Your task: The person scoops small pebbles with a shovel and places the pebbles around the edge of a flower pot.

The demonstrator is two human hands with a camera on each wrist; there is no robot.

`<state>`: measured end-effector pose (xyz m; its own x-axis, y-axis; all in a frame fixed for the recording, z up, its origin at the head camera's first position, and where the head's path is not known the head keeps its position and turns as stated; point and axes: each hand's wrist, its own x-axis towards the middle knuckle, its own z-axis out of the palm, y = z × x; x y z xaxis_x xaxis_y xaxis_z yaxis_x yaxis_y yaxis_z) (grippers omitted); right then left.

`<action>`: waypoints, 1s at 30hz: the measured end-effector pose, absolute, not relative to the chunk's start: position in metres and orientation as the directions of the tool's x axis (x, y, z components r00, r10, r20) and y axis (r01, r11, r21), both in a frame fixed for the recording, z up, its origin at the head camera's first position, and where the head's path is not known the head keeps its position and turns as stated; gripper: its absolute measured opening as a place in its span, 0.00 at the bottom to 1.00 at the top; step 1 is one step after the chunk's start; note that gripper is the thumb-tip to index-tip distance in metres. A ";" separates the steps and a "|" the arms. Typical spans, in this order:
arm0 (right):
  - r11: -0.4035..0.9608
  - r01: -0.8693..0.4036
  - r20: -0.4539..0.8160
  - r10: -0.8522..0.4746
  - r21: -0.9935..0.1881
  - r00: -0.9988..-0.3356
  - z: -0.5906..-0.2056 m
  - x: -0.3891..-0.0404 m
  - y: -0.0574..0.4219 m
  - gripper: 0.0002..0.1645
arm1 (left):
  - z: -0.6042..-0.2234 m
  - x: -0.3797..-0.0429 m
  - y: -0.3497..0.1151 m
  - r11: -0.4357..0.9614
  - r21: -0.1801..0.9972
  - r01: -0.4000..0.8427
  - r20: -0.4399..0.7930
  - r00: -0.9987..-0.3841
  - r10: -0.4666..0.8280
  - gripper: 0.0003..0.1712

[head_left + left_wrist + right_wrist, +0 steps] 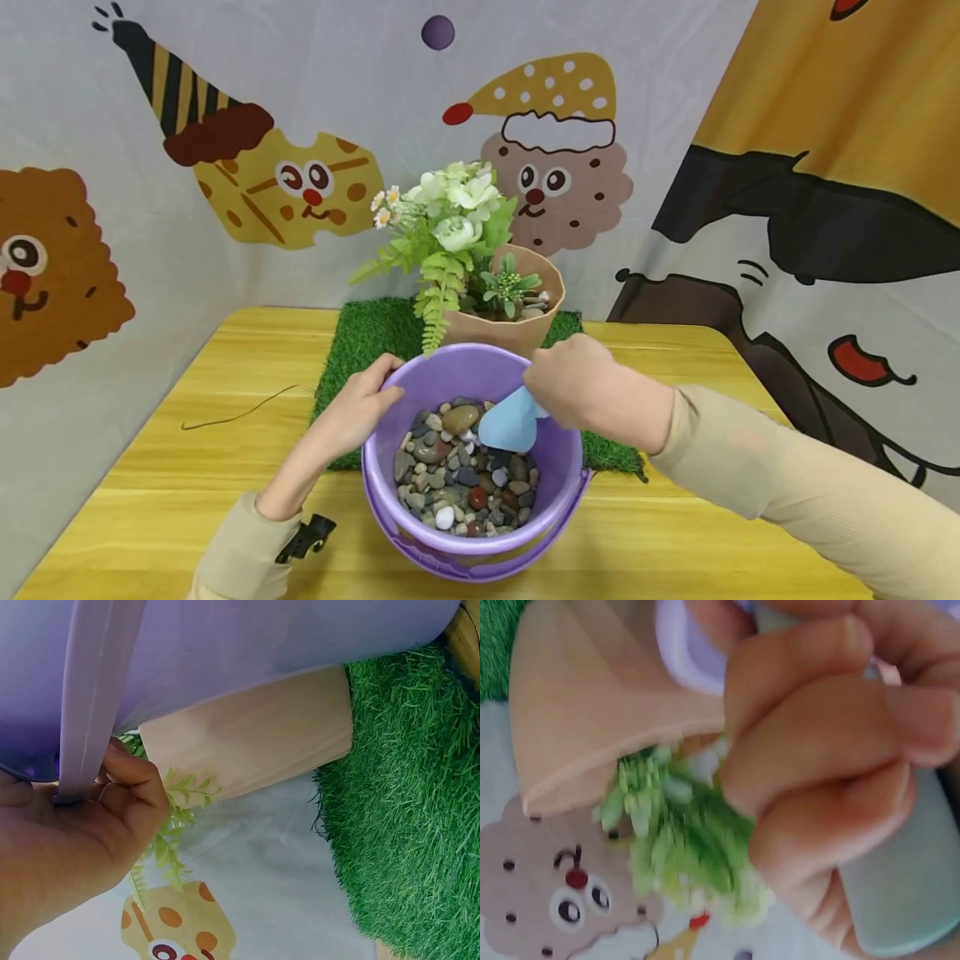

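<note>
A purple bucket point(465, 367) with many pebbles point(457, 479) in its bottom stands at the front of the table. My left hand point(360, 408) grips the bucket's rim on the left; in the left wrist view its fingers point(131, 772) curl around the edge. With my right hand point(573, 383) I hold a small light-blue shovel point(510, 423), its blade inside the bucket over the pebbles. The right wrist view shows the fingers wrapped around the shovel's pale handle point(907, 892).
Behind the bucket, a tan pot point(495, 332) with white flowers point(457, 200) and ferns stands on a green turf mat point(375, 325). A thin dark wire point(240, 414) lies on the wooden table point(187, 475) at left. A cartoon-printed cloth point(300, 50) hangs behind.
</note>
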<state>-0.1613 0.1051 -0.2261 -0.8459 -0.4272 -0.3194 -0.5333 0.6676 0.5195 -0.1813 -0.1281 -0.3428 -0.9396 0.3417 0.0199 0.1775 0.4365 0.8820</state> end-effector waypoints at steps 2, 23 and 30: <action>0.642 -0.514 -0.266 -0.448 0.569 -0.854 -0.236 -0.159 0.101 0.05 | -0.343 -0.181 -0.128 0.433 0.884 0.177 0.021 -0.940 0.342 0.14; 0.634 -0.753 -0.288 -0.699 0.174 -0.655 -0.311 -0.187 0.103 0.08 | -0.345 -0.182 -0.126 0.463 0.864 0.196 0.028 -0.938 0.345 0.13; 0.620 -0.763 -0.286 -0.709 0.184 -0.645 -0.306 -0.188 0.104 0.09 | -0.344 -0.183 -0.129 0.439 0.878 0.191 0.033 -0.939 0.343 0.12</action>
